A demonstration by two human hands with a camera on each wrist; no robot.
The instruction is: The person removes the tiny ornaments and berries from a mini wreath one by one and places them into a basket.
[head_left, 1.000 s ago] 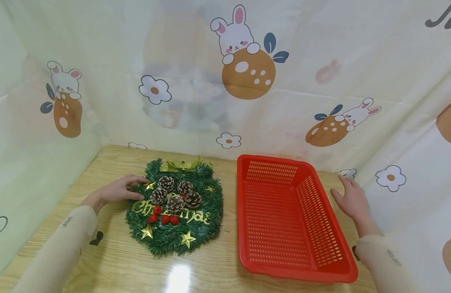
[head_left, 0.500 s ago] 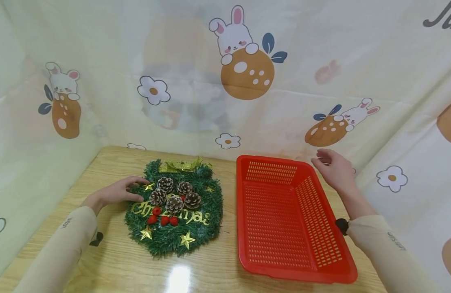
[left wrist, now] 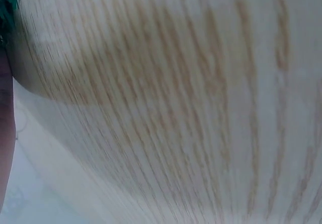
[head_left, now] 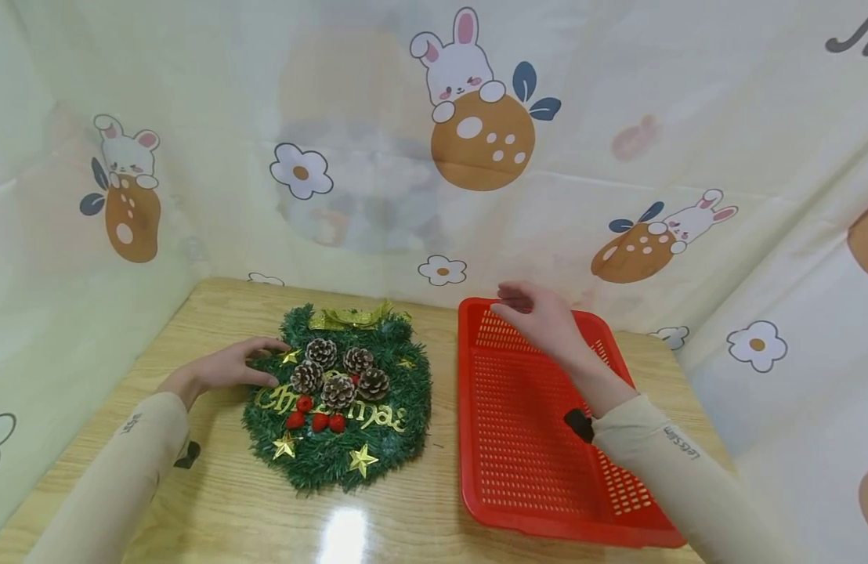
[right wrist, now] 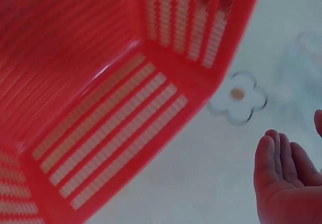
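Currently, left hand (head_left: 229, 366) rests at left edge of green Christmas wreath (head_left: 328, 450), fingers relaxed and spread, not clasping. Wreath lies flat on wood-grain table (head_left: 406, 525), left of red plastic basket (head_left: 522, 454); pine cones (head_left: 338, 392) and red berries (head_left: 320, 423) on it. Right hand (head_left: 543, 319) hovers over basket's far end, holding nothing, fingers loosely extended.
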